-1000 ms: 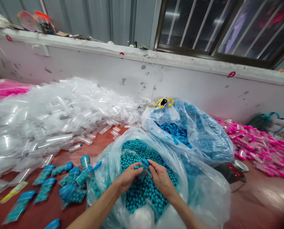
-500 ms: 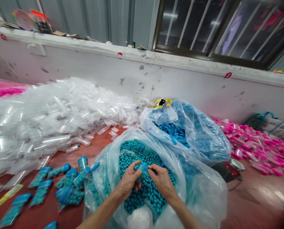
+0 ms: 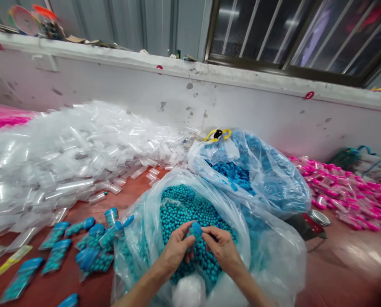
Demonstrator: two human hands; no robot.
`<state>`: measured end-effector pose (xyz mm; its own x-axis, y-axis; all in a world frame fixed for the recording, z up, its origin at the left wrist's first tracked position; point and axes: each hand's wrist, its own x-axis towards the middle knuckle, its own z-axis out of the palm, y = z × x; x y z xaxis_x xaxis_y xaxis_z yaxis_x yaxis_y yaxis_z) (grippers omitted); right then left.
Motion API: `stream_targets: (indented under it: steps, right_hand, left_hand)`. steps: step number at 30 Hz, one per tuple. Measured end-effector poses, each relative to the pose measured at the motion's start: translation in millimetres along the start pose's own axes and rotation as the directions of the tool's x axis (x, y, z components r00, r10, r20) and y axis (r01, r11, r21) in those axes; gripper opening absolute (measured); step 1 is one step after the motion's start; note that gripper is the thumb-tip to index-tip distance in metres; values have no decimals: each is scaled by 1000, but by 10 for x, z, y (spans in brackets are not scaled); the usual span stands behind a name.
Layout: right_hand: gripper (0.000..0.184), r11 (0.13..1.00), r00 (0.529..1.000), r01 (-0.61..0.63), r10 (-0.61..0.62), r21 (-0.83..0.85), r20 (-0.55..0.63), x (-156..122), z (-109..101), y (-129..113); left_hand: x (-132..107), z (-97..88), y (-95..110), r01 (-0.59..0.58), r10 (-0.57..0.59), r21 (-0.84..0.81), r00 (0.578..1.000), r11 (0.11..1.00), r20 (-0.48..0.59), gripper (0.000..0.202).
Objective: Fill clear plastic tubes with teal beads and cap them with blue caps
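A small tube (image 3: 195, 233) with a blue cap is pinched between both grips, low in the centre of the frame. The left grip (image 3: 176, 251) is closed around its lower part, and the right grip (image 3: 224, 249) is closed on it from the other side, with fingertips at the cap. Most of the tube's body is hidden by the fingers, so its contents cannot be told.

The tube is held just above a heap of teal beads (image 3: 177, 209), which lie in an open clear bag (image 3: 145, 200) directly beneath the grips. Just behind it, toward the upper right, a second bag (image 3: 273, 183) is seen, with blue caps (image 3: 230, 170) inside. A yellow loop (image 3: 217, 134) rests at its far edge.

At the lower left, filled tubes (image 3: 91, 251) with blue caps are scattered on the red surface (image 3: 337, 264), near the bead bag. A yellow strip (image 3: 6, 260) lies further left. A large pile of empty clear tubes (image 3: 65, 153) is spread across the left half of the frame. Pink tubes (image 3: 344, 192) are heaped at the right edge, and a round metal lid (image 3: 318, 217) is seen between them and the bags. A stained white wall (image 3: 241, 106) is seen behind everything, with a barred window (image 3: 289, 38) at the upper right.
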<state>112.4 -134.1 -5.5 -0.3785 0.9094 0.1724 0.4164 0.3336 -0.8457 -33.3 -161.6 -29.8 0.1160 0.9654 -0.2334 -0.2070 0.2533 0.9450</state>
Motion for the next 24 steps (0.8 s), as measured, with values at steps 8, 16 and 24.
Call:
stream_targets:
  steps: [8, 16, 24]
  right_hand:
    - [21, 998, 997, 18, -22, -59, -68, -35, 29, -28]
    - [21, 992, 995, -53, 43, 114, 89, -60, -14, 53]
    - [20, 984, 985, -71, 43, 163, 169, -51, -66, 62]
  left_hand:
    - [-27, -8, 46, 12, -11, 41, 999, 999, -32, 73]
    - [-56, -23, 69, 66, -64, -54, 997, 996, 36, 78]
    - [-91, -8, 80, 60, -58, -71, 998, 996, 31, 75]
